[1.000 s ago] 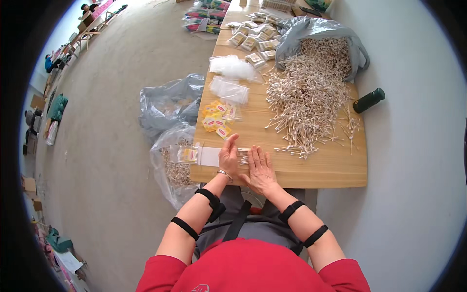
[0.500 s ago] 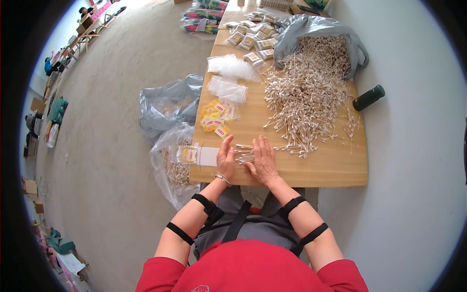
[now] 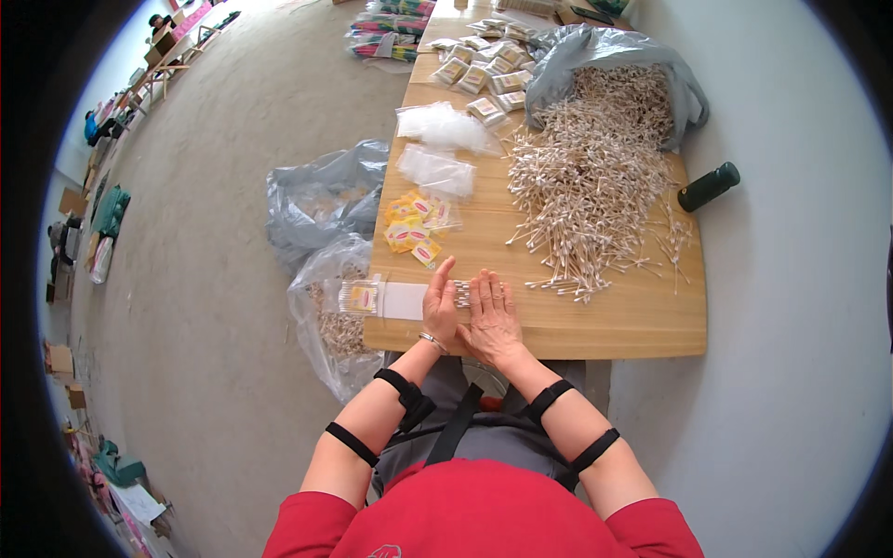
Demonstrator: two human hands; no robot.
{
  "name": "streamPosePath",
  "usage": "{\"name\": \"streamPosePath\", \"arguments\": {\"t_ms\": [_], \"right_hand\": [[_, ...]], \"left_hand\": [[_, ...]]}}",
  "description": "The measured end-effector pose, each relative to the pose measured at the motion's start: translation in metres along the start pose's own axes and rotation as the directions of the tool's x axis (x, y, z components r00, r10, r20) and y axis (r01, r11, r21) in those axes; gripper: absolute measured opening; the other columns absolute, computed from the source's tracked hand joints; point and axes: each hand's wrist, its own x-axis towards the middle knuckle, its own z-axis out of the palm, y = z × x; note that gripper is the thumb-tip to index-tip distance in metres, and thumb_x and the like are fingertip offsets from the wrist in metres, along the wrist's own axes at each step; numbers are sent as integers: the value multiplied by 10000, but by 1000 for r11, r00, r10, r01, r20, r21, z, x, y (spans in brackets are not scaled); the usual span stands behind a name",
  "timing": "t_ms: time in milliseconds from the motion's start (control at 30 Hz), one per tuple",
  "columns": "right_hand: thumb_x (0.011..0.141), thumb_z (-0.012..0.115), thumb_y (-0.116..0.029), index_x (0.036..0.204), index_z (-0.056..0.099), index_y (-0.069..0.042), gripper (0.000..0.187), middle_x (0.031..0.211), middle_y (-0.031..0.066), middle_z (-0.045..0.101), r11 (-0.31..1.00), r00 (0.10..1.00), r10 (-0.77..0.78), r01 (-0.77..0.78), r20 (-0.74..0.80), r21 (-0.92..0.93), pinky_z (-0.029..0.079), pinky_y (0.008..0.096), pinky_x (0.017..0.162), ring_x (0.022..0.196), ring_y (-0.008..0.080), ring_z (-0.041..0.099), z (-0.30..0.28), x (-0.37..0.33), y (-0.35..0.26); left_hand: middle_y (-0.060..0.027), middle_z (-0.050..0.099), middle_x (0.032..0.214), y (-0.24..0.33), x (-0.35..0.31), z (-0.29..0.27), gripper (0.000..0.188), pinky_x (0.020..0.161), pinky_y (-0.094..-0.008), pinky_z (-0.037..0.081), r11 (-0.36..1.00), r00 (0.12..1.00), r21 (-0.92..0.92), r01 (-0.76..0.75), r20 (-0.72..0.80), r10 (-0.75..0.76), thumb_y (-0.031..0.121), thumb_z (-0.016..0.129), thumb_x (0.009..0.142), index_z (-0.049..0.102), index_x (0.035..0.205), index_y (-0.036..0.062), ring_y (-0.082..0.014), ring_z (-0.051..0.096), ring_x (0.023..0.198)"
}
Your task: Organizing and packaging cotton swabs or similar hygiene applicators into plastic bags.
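A small bunch of cotton swabs (image 3: 462,294) lies on the table between my two hands. My left hand (image 3: 439,302) stands on edge at their left end, its fingers stretched out. Over the swabs lies my right hand (image 3: 493,321), flat with fingers extended and covering part of them. To the left of my left hand is a white rectangular piece (image 3: 403,301). Beyond it, at the table's left edge, a clear pouch of swabs (image 3: 360,298) holds a yellow label. Farther up and to the right spreads a large heap of loose swabs (image 3: 595,177).
The heap spills from a grey plastic bag (image 3: 688,93). Yellow cards (image 3: 409,228), clear empty pouches (image 3: 435,171) and filled packets (image 3: 474,79) lie along the table's left side. A dark green bottle (image 3: 709,186) is by the wall. Plastic bags (image 3: 326,200) rest beside the table.
My right hand has slid left toward my left hand, and the swabs between them show over a shorter length. My left hand has shifted slightly right.
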Motion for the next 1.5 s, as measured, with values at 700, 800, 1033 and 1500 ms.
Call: {"name": "streamPosePath", "arguments": {"t_ms": [700, 800, 1033, 1500], "right_hand": [[967, 383, -277, 1360, 334, 49, 513, 1461, 212, 284, 377, 878, 373, 152, -300, 914, 178, 373, 1123, 1375, 328, 243, 1, 34, 10], [972, 371, -286, 1358, 339, 49, 512, 1458, 211, 290, 399, 898, 329, 150, -294, 905, 181, 373, 1121, 1376, 326, 242, 5, 34, 4], [882, 473, -137, 1338, 399, -8, 480, 1356, 182, 420, 842, 929, 121, 92, -350, 532, 178, 444, 1114, 1323, 334, 302, 4, 35, 15], [826, 509, -109, 1300, 420, -36, 488, 1280, 149, 443, 886, 959, 55, 81, -279, 456, 168, 488, 1110, 1267, 331, 336, 1, 25, 8]], "left_hand": [[-122, 462, 1349, 3, -5, 13, 411, 1053, -289, 301, 998, 1000, -55, 12, 14, -12, 224, 351, 1009, 428, 1329, -21, -183, 419, 1248], [-115, 460, 1347, -3, -4, 10, 433, 1048, -287, 305, 997, 1000, -73, -20, 11, 21, 258, 348, 1013, 417, 1338, -19, -180, 422, 1240], [-121, 456, 1344, -12, 0, 6, 471, 1050, -290, 299, 984, 998, -172, -40, -60, 30, 315, 349, 1011, 414, 1335, -20, -176, 413, 1242], [-121, 439, 1362, -11, 0, -1, 485, 1076, -302, 276, 984, 1000, -181, 4, 28, 1, 325, 352, 1009, 402, 1337, -29, -180, 391, 1270]]}}
